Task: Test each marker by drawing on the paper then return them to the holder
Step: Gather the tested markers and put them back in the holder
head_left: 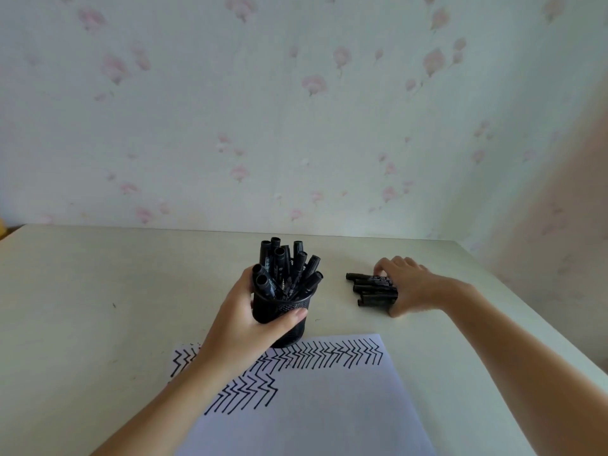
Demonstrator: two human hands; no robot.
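A black mesh holder stands upright on the table just beyond the paper, with several black markers sticking out of its top. My left hand grips the holder from the left, thumb across its front. To the right, a small pile of black markers lies flat on the table. My right hand is over the pile's right end, fingers curled round the markers. The white paper lies near me, covered along its top with black zigzag lines.
The pale table runs back to a wall with floral wallpaper. The table's right edge slants close to my right forearm. A yellow object peeks in at the far left edge.
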